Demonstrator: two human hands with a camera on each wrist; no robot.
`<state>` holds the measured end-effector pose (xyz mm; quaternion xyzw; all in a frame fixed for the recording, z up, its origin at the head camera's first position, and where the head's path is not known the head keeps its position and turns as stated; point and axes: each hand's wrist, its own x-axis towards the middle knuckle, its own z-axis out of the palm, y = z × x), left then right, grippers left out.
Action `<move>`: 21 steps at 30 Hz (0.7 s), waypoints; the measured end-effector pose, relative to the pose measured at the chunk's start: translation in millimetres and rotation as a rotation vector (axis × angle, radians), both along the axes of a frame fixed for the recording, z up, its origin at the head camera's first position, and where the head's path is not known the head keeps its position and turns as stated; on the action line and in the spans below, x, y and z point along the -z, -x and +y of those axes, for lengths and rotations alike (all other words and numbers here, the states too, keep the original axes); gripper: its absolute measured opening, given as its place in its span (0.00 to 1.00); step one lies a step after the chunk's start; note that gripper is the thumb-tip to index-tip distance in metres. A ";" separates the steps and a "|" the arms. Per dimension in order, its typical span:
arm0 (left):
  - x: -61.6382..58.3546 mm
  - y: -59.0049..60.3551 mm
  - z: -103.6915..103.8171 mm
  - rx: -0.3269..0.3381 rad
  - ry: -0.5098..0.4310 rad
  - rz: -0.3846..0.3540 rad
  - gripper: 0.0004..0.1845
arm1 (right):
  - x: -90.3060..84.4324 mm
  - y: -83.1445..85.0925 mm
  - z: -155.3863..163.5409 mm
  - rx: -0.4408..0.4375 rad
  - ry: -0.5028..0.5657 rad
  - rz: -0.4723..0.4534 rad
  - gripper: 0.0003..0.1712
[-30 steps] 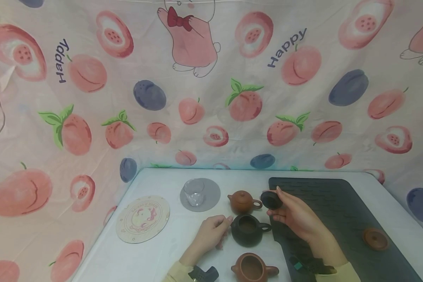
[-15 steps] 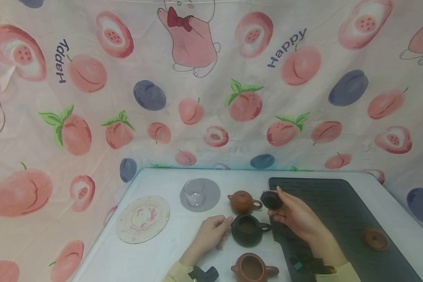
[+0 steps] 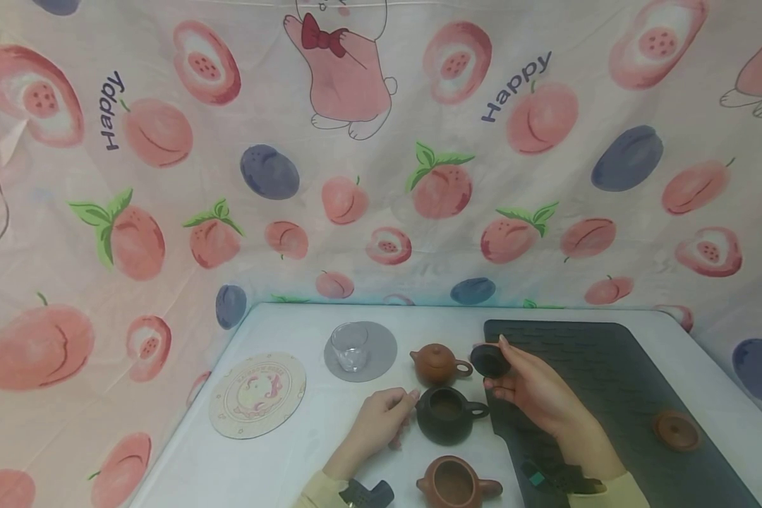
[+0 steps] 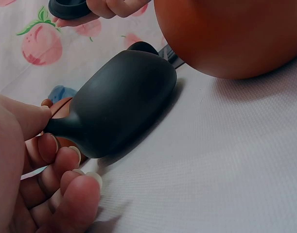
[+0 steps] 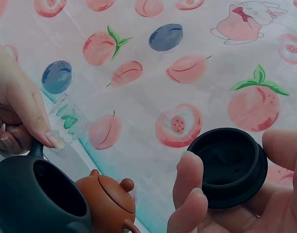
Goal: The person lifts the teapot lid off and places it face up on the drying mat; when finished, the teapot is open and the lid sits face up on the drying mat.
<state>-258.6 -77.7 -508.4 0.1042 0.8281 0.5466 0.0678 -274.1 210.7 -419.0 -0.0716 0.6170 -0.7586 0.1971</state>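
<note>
— While the right hand [image 3: 533, 395] is hovering over the left edge of the dark mat [image 3: 616, 395], what is it holding?

— It is cradling the dark lid [image 3: 489, 360] in curled fingers, a little right of centre in the head view. In the right wrist view the lid [image 5: 229, 166] is sitting underside up at the lower right, with a fingertip [image 5: 189, 177] pressing its rim.

— And the left hand [image 3: 381, 420]?

— It is resting on the white table [image 3: 279, 466] just left of the dark teapot [image 3: 444, 414], low in the middle of the frame. The thumb and fingers are pinching the spout — the left wrist view is showing the teapot [image 4: 121, 104] at centre left with the spout running in between the fingers [image 4: 65, 160].

— Is the pot open?

— Yes, its mouth is gaping, and the lid is hanging just above and to the right of it, not touching.

— What else is lying about?

— A small brown teapot [image 3: 440, 362] with its lid on is standing just behind the dark one, and an open brown teapot [image 3: 455, 482] is sitting at the bottom edge. A brown lid [image 3: 676, 430] is lying on the mat at the lower right, well apart. A glass cup [image 3: 349, 346] is standing on a grey coaster [image 3: 381, 353], and a patterned round coaster [image 3: 257, 395] is lying further left.
</note>
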 end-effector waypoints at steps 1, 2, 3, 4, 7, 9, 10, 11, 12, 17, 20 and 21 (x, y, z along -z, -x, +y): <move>-0.1 0.1 0.0 0.000 0.001 0.001 0.28 | 0.1 0.1 0.1 0.000 0.002 -0.001 0.25; -0.1 0.2 0.0 -0.001 0.002 0.002 0.28 | 0.1 0.1 0.1 0.000 0.004 -0.002 0.25; -0.1 0.4 -0.1 0.000 0.003 0.003 0.28 | 0.2 0.1 0.2 -0.001 0.004 -0.001 0.25; 0.2 0.7 -0.1 0.001 0.004 0.004 0.28 | 0.2 0.2 0.3 -0.001 0.004 -0.001 0.25; 0.8 1.1 -0.3 0.003 0.002 0.002 0.28 | 0.3 0.2 0.3 -0.003 -0.004 0.000 0.27; 1.4 1.3 -0.5 0.005 0.000 -0.001 0.28 | 0.3 0.1 0.2 -0.002 -0.012 0.000 0.28; 1.6 1.3 -0.4 0.004 -0.001 -0.004 0.28 | 0.2 0.0 0.0 0.000 -0.015 -0.002 0.29; 1.7 1.3 -0.4 0.004 -0.004 -0.007 0.28 | 0.1 -0.1 -0.1 0.003 -0.019 -0.004 0.29; 1.8 1.2 -0.4 0.004 -0.005 -0.010 0.27 | 0.1 -0.1 -0.3 0.006 -0.021 -0.006 0.30; 1.7 1.2 -0.3 0.002 -0.010 -0.013 0.27 | -0.1 0.0 -0.7 0.010 -0.022 -0.005 0.30; 2.0 1.5 -0.4 0.002 -0.009 -0.004 0.28 | 0.1 0.2 -0.3 -0.002 -0.016 0.005 0.29; 2.2 1.6 -0.5 0.002 -0.007 -0.003 0.28 | 0.2 0.2 -0.1 -0.004 -0.013 0.007 0.29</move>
